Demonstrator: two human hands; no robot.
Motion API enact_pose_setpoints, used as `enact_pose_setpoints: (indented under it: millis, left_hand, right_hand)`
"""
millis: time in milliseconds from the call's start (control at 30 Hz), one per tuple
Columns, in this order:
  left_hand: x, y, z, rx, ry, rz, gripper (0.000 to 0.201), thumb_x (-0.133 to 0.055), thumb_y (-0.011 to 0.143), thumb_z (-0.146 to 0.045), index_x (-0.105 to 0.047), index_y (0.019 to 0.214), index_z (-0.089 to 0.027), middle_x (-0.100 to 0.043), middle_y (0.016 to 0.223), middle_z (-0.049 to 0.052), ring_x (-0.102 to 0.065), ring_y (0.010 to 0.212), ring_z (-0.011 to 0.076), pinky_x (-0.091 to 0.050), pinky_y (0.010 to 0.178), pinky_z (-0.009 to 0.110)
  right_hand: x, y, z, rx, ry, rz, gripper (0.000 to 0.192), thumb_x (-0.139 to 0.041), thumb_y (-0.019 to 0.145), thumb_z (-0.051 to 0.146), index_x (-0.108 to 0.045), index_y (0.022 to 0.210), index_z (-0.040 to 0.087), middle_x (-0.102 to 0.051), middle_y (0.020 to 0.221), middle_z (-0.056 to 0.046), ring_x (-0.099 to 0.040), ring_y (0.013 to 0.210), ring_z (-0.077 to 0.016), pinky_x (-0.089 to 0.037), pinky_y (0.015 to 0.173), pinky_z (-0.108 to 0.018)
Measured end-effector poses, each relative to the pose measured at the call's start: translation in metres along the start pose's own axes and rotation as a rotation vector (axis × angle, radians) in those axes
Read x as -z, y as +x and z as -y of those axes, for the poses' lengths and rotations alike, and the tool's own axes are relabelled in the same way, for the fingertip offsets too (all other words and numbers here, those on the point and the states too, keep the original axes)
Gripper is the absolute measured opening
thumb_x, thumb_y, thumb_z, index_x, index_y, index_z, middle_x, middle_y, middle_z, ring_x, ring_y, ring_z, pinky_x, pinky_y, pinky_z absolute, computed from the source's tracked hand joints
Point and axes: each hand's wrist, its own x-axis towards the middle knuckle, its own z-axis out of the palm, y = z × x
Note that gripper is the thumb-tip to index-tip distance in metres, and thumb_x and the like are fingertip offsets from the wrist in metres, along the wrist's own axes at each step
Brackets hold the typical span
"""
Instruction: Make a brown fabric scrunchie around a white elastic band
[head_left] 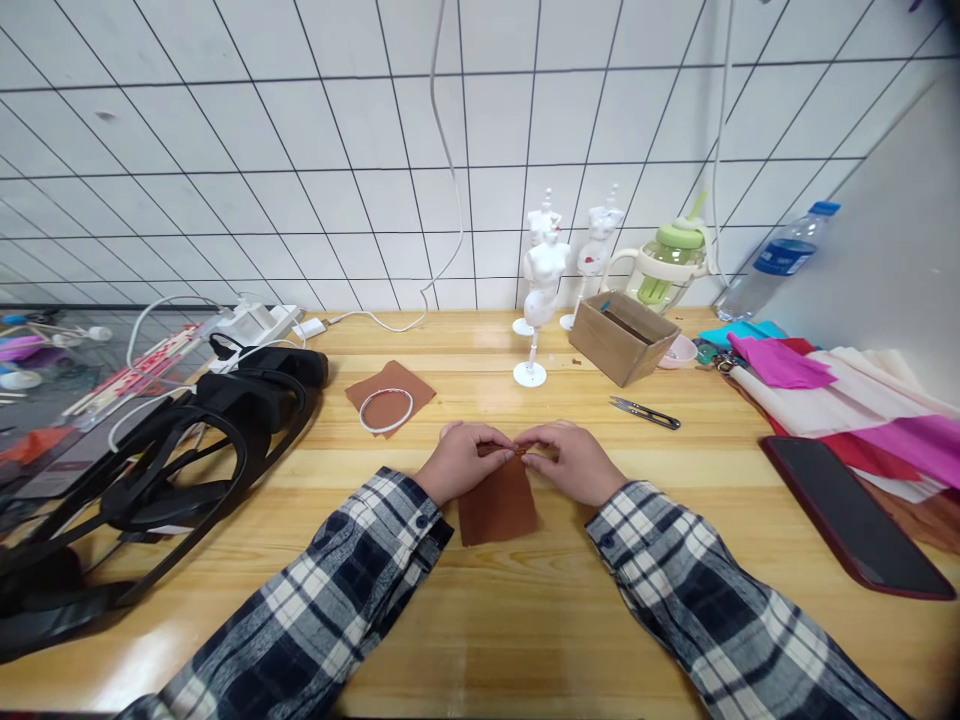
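On the wooden bench (465, 640), both hands, left hand (459, 462) and right hand (574, 462), pinch fingers together on the top edge of a brown cloth (497, 508), with thread snips (645, 413) lying right, a white ring (386, 410) on another brown piece left, and a small mannequin (541, 285) behind.

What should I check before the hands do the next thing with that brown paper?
1. Both hands on the brown sheet: ok. The left hand and right hand pinch its top edge together.
2. Sheet lying flat on the table: ok for the lower part; the top edge is hidden by fingers, cannot tell.
3. Scissors close by: ok, lying on the table to the right, untouched.
4. White ring out of the way: ok, resting on another brown sheet to the left.
5. Phone safe from elbows: cannot tell, it lies near the right sleeve.
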Motion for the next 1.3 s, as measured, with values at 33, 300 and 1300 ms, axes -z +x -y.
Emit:
enact_pose_setpoints:
  millis: [33, 300, 1300]
  left_hand:
    - [0.0, 0.0, -0.001, 0.006, 0.014, -0.001, 0.016, -0.062, 0.08, -0.032, -0.074, 0.087, -0.024, -0.076, 0.089, 0.0, -0.067, 0.086, 0.0181, -0.046, 0.091, 0.033]
    - [0.007, 0.0, 0.004, -0.054, 0.114, 0.009, 0.026, -0.066, 0.077, -0.031, -0.07, 0.102, -0.026, -0.074, 0.094, 0.001, -0.064, 0.095, 0.0206, -0.037, 0.099, 0.038]
    - [0.014, 0.003, 0.017, -0.224, 0.41, -0.074, 0.009, -0.062, 0.081, -0.025, -0.071, 0.083, -0.026, -0.071, 0.087, 0.0, -0.058, 0.091, 0.0203, -0.028, 0.087, 0.042]
  right_hand:
    - [-0.001, 0.0, -0.001, -0.012, -0.019, 0.009, 0.016, -0.064, 0.081, 0.025, -0.071, 0.095, 0.026, -0.071, 0.087, -0.001, -0.061, 0.083, -0.0163, -0.046, 0.075, -0.029]
    - [0.007, 0.001, -0.015, -0.168, -0.087, -0.066, 0.007, -0.064, 0.078, 0.022, -0.07, 0.081, 0.024, -0.069, 0.074, 0.001, -0.059, 0.071, -0.0152, -0.041, 0.063, -0.026]
    - [0.014, 0.0, -0.015, -0.104, -0.147, 0.095, 0.019, -0.063, 0.076, 0.015, -0.067, 0.092, 0.024, -0.066, 0.086, 0.001, -0.057, 0.074, -0.0124, -0.039, 0.065, -0.023]
